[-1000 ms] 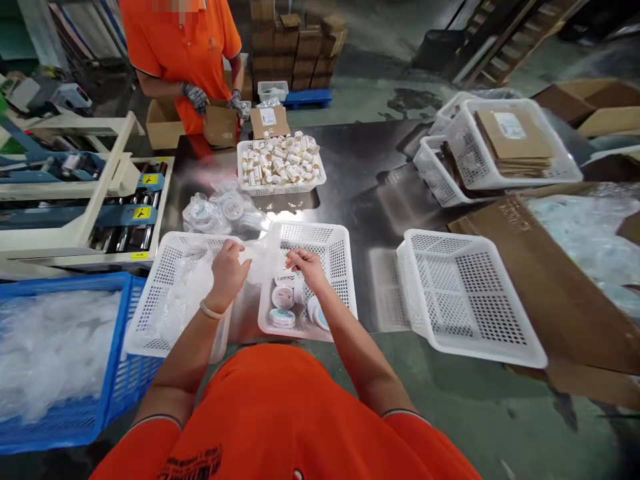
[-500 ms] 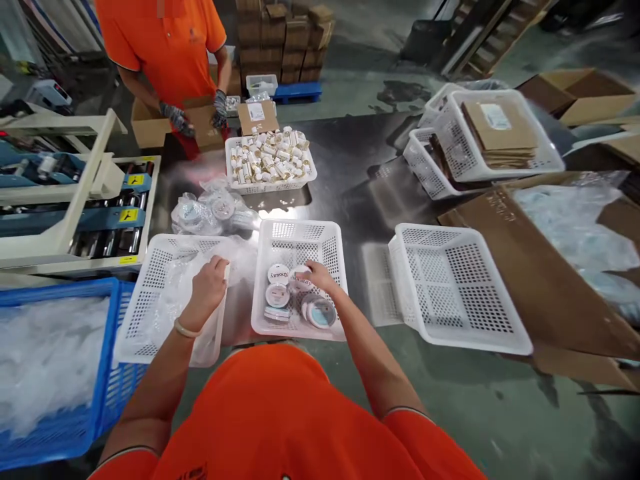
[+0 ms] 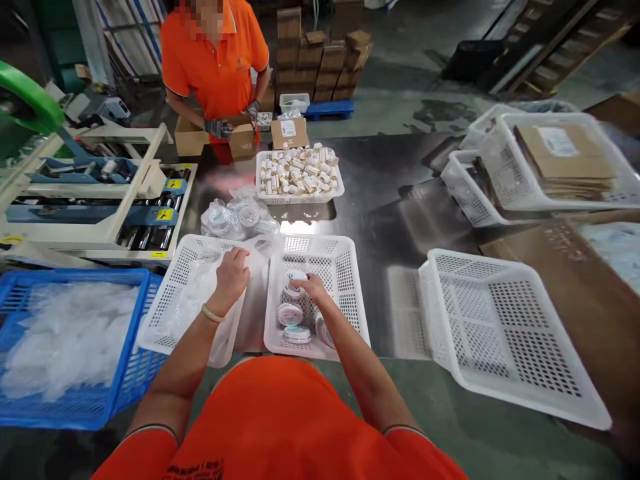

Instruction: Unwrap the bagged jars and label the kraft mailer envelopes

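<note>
My right hand (image 3: pixel 314 287) is closed on a round, white-lidded container (image 3: pixel 295 275) with dark lettering, tilted inside the middle white basket (image 3: pixel 359 293). Other round containers (image 3: pixel 290 314) lie below it, one with a pale blue face (image 3: pixel 297 333), and some are partly covered by my right forearm. My left hand (image 3: pixel 233 273) is over the right side of the left white basket (image 3: pixel 160 303), its fingers bent and pinching a clear plastic bag (image 3: pixel 257 257). More thin clear plastic (image 3: pixel 193 293) fills that basket.
Wrapped round containers (image 3: pixel 235 217) and a basket of small white-capped bottles (image 3: pixel 300 172) stand farther back. A blue crate (image 3: pixel 100 417) of clear plastic is at left, beside a roller machine (image 3: pixel 145 233). Another white basket (image 3: pixel 500 327) is at right. A gloved co-worker (image 3: pixel 215 60) handles a carton (image 3: pixel 243 139).
My right hand has tilted the white-lidded container up and shifted it over the other containers. My left hand stays at the plastic. The view has swung left, and the co-worker's carton has turned.
</note>
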Demonstrator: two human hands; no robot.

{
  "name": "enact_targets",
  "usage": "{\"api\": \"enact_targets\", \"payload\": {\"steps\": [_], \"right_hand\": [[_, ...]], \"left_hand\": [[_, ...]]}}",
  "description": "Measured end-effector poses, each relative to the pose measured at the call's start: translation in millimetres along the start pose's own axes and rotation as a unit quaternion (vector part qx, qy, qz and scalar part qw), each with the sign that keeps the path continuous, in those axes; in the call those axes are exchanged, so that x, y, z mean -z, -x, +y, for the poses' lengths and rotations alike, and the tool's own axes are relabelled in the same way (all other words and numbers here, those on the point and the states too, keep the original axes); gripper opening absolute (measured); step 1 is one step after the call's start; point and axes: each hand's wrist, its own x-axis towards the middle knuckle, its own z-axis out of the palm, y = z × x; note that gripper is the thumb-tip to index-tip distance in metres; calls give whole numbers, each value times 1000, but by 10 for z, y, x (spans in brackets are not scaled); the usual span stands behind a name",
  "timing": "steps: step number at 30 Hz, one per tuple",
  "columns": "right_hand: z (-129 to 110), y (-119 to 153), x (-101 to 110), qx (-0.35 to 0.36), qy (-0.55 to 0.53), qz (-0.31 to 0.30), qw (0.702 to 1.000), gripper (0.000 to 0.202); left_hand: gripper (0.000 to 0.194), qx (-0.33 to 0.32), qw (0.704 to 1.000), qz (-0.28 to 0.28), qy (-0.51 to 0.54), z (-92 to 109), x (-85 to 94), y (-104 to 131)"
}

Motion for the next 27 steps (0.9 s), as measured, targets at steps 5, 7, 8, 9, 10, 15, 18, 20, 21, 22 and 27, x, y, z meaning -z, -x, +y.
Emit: {"api": "enact_targets", "payload": {"steps": [5, 7, 8, 9, 10, 15, 18, 20, 21, 22, 27], "right_hand": [[-482, 171, 49, 228, -130, 43, 964, 60], [-633, 235, -51, 368, -78, 45, 925, 65], [-680, 258, -111, 419, -19, 47, 907, 65], [-707, 278, -169, 453, 52, 51, 889, 62], [-714, 294, -224, 470, 128, 57, 872, 56], [-650, 358, -396, 410, 406, 83, 812, 29], [-685, 340, -371, 398, 417, 23, 817, 37], [-720, 303, -249, 395, 368, -7, 842, 48], [-726, 283, -153, 393, 331, 2, 858, 51], [-720, 265, -38, 389, 289, 27, 874, 50], [-490, 214, 570, 342, 123, 207, 908, 31]], "left_hand": [[46, -15, 998, 4, 54, 102, -75, -38], [50, -33, 995, 20, 92, 164, -111, -22], [55, -40, 992, 37, 115, 197, -129, -5], [60, -44, 988, 57, 137, 231, -148, 17], [67, -44, 984, 75, 155, 266, -170, 43], [84, -42, 981, 32, 188, 458, -294, 167], [83, -16, 975, -34, 218, 531, -302, 151], [81, 17, 972, -51, 229, 519, -258, 93], [81, 29, 970, -57, 235, 492, -224, 51], [81, 37, 968, -62, 242, 451, -183, -2], [72, 55, 973, -21, 224, 117, 131, -503]]}}
